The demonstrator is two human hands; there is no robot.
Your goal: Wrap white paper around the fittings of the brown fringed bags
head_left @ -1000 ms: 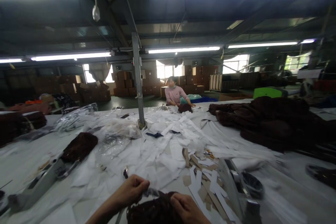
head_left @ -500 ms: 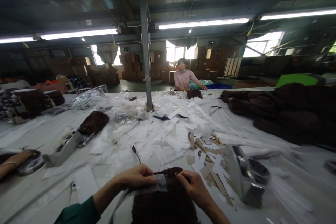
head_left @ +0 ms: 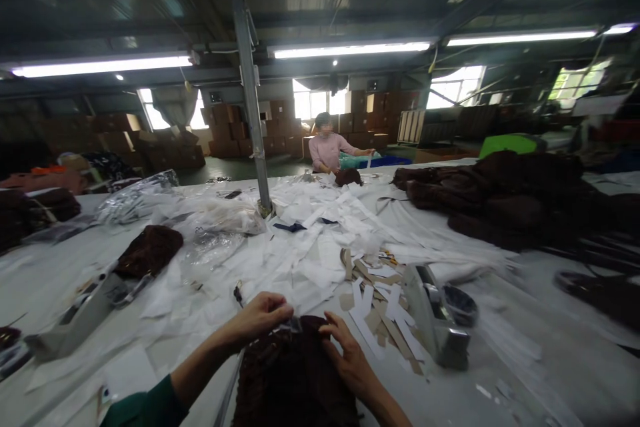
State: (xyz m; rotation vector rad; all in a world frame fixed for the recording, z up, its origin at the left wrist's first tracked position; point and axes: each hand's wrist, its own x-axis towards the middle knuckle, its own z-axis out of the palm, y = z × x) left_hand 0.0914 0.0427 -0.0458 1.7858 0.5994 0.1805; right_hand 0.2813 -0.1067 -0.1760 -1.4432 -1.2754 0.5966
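Note:
A dark brown knitted garment [head_left: 295,380] lies on the white table [head_left: 500,373] right in front of me. My left hand [head_left: 260,317] pinches a clear plastic strip [head_left: 290,325] at the garment's top edge. My right hand [head_left: 345,353] rests on the garment's upper right side, fingers spread and lying flat. A green sleeve covers my left forearm.
A metal tape dispenser [head_left: 433,320] stands right of my hands, another dispenser [head_left: 75,320] at the left. White paper strips [head_left: 320,247] litter the middle. Dark brown garments [head_left: 500,193] are piled at the right. A post [head_left: 253,113] rises mid-table. A person in pink [head_left: 327,147] works at the far side.
My right hand let go of the strip's end and now lies flat on the garment. The view swung right and the other person's hand at the left edge went out of sight.

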